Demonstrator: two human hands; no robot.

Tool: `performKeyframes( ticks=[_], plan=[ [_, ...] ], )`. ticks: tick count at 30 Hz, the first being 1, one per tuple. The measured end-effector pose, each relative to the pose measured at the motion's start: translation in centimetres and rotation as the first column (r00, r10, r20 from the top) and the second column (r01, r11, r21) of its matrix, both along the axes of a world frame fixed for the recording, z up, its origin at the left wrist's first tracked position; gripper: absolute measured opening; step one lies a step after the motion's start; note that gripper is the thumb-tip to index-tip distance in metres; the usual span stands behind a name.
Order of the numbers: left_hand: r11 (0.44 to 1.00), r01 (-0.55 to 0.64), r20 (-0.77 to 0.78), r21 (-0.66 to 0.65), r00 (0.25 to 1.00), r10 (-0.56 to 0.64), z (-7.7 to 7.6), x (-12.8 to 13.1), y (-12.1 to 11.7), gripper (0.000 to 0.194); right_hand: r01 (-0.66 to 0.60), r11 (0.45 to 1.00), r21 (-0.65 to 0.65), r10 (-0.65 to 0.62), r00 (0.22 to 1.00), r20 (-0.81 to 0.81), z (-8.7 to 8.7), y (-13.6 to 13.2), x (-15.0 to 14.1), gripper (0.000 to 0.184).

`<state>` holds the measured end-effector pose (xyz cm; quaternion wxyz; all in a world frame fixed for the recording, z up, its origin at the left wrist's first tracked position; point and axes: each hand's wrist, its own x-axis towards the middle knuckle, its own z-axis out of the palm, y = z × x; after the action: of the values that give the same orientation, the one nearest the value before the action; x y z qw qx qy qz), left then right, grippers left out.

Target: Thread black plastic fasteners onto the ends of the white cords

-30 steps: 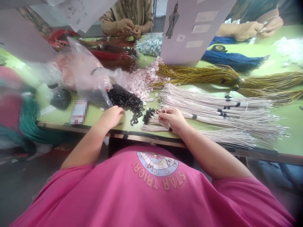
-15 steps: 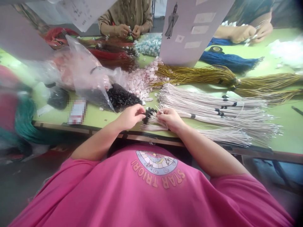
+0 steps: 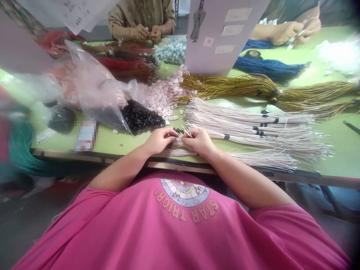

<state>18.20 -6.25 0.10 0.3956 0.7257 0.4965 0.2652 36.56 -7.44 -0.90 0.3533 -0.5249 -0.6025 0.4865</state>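
My left hand (image 3: 161, 141) is at the table's front edge, thumb and fingertips pinched together. What lies between them is too small to make out. Just to its right, my right hand (image 3: 200, 143) is closed on thin white wires (image 3: 185, 131), whose ends point up and left. Under and between both hands lie more white wires with black connectors on their left ends, partly covered by my fingers. A heap of loose black connectors (image 3: 142, 117) sits just beyond my left hand. Bundles of white wires (image 3: 242, 131), some banded with black tape, stretch to the right of my right hand.
Pale pink connectors (image 3: 161, 93) are piled behind the black ones, beside a clear plastic bag (image 3: 95, 86). Yellow wires (image 3: 230, 84) and blue wires (image 3: 270, 69) lie farther back. A lilac partition (image 3: 216, 48) stands upright. Two co-workers' hands (image 3: 147, 33) show across the table.
My left hand has moved closer to my right hand and over the black connector ends of the wires. The right hand keeps its grip. The whole view has shifted slightly.
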Motion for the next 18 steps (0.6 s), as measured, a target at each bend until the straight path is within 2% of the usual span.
performKeyframes(
  ticks=[6, 9, 14, 18],
  plan=[
    [0.998, 0.007, -0.009, 0.066, 1.000, -0.006, 0.1, 0.1, -0.2, 0.012, -0.011, 0.999, 0.032, 0.009, 0.999, 0.051, 0.3, 0.0, 0.0, 0.011],
    [0.987, 0.047, -0.028, 0.153, 0.999, -0.043, -0.2, 0.1, -0.1, 0.010, -0.018, 0.999, 0.044, 0.015, 0.998, 0.067, 0.3, 0.0, 0.0, 0.011],
    [0.935, 0.159, -0.076, 0.318, 0.987, -0.142, -1.0, 0.4, 0.0, 0.008, -0.046, 0.997, 0.067, 0.038, 0.993, 0.113, 0.2, 0.0, -0.1, 0.014],
    [0.932, 0.140, -0.072, 0.335, 0.990, -0.123, -1.0, 0.2, 0.0, 0.009, -0.046, 0.998, 0.041, 0.042, 0.993, 0.107, 0.4, 0.0, 0.1, 0.016]
  ],
)
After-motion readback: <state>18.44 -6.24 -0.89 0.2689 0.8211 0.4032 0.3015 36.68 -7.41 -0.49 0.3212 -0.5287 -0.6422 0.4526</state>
